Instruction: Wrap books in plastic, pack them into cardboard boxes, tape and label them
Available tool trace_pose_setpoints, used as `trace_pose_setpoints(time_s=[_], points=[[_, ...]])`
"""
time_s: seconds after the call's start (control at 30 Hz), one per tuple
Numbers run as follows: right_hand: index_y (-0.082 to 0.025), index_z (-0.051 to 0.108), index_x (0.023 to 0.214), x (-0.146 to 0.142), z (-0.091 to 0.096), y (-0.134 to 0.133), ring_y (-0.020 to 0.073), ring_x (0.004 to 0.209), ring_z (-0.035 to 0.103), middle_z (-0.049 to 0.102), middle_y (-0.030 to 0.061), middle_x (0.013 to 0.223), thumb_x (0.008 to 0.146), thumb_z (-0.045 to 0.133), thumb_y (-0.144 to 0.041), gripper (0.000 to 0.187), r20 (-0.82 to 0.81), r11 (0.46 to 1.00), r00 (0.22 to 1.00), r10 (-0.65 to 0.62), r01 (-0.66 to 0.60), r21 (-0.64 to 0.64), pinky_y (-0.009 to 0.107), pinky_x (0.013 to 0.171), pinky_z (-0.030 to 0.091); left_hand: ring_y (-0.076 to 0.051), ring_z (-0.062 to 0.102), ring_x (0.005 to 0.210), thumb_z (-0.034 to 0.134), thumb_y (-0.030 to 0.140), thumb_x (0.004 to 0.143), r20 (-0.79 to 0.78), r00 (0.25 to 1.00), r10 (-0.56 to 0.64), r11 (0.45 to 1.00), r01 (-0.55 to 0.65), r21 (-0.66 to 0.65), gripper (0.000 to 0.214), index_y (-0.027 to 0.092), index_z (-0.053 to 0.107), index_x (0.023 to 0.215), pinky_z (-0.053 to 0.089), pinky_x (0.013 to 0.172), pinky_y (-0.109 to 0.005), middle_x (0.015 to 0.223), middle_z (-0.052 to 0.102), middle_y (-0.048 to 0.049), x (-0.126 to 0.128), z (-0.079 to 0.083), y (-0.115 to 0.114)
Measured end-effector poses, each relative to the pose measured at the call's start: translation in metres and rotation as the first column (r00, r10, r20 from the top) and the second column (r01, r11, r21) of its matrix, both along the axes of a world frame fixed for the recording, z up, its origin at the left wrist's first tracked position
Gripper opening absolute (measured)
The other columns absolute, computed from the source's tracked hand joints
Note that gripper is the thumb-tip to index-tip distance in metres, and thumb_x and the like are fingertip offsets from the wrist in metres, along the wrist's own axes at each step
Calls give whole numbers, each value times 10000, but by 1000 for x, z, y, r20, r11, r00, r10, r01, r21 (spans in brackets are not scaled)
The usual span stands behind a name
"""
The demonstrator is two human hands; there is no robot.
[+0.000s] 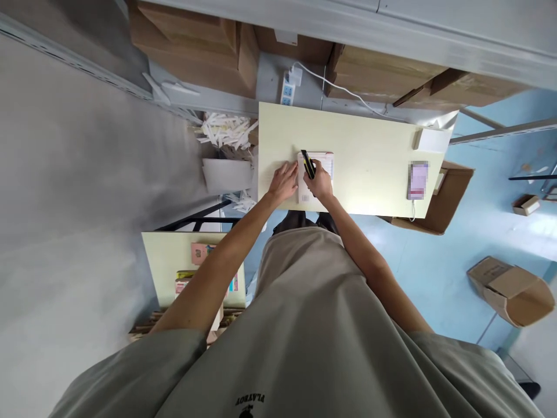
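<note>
My right hand [319, 183] is closed around a black and yellow box cutter [308, 165], whose tip points away from me. Under it a whitish, printed booklet or pad [306, 194] lies flat on the pale yellow table [365, 168]. My left hand [284, 181] rests flat at the left edge of that booklet, fingers stretched out and fingertips touching its side. Part of the booklet is hidden by my right hand, so I cannot tell whether the blade touches it.
White paper strips [228, 130] are heaped left of the table. At its right end lie a phone [418, 181] with a cable and a white box [433, 140]. Behind stand cardboard boxes [383, 72] and a power strip [287, 90]. A side table [165, 255] with books stands lower left.
</note>
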State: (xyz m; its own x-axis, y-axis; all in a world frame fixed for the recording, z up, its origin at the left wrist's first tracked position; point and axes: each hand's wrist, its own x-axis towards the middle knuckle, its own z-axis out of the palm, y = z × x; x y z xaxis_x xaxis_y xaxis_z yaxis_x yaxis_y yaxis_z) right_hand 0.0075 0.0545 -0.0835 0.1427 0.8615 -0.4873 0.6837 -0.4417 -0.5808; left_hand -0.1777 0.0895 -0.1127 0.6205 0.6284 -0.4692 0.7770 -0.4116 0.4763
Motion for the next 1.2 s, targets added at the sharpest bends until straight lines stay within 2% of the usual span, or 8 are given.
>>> trace_pose_setpoints(time_s=[0.13,0.23,0.37,0.5,0.67,0.8,1.03,1.2], points=[[-96,389,1735,-17,18,8,340,1064,849,859,206,1293,1138,452,-247,619,72,988,993,94,-84,-132,515,1071,675,-456,334,1825,619,245,1028,44,999,24,1000,-24,-5,863,94,434,1857,361,1467,-645,1957,363,-213,-3,-2,7],[-68,296,1833,-28,28,14,349,1213,825,830,231,1435,1146,407,-219,711,141,965,969,203,-173,-196,495,1131,643,-452,324,1832,612,206,1010,74,996,57,998,-59,15,854,70,457,1839,329,1484,-646,1956,360,-223,-11,-3,18],[-54,220,1904,-41,33,26,372,1339,778,776,268,1552,1169,379,-223,770,186,941,941,284,-236,-244,494,1167,619,-470,322,1825,613,174,980,62,998,16,1000,-15,-9,869,89,473,1833,367,1458,-675,1960,362,-204,-17,-2,34],[-67,214,1923,-50,37,36,372,1344,762,772,280,1538,1193,374,-226,764,197,932,940,280,-216,-292,494,1172,610,-477,340,1816,614,200,1007,67,998,11,1000,-9,-28,866,93,446,1849,383,1451,-672,1947,376,-232,-18,-1,38],[-57,221,1923,-53,39,41,398,1386,751,752,297,1537,1171,376,-175,777,201,924,938,282,-209,-321,512,1188,594,-466,336,1819,609,206,996,62,998,-22,1000,23,-17,919,-3,364,1857,372,1464,-638,1944,347,-287,-19,-4,37],[-67,222,1926,-53,39,39,417,1413,747,750,305,1523,1174,384,-165,775,209,916,932,296,-215,-340,525,1173,604,-445,337,1821,635,198,981,65,998,-21,1000,21,-4,899,-6,420,1830,346,1490,-595,1950,346,-268,-20,-7,38],[-57,242,1914,-54,44,33,392,1400,751,756,301,1543,1160,389,-141,773,221,910,923,314,-226,-347,509,1183,612,-441,331,1821,633,208,1001,96,995,-12,1000,12,-1,892,19,403,1843,389,1464,-612,1962,330,-247,-22,-12,36],[-63,230,1917,-54,49,25,394,1400,753,760,309,1545,1149,381,-103,784,222,884,904,365,-261,-388,521,1175,627,-430,318,1833,617,216,1008,123,992,23,1000,-20,-24,861,52,436,1834,373,1469,-608,1969,326,-227,-22,-14,35]])
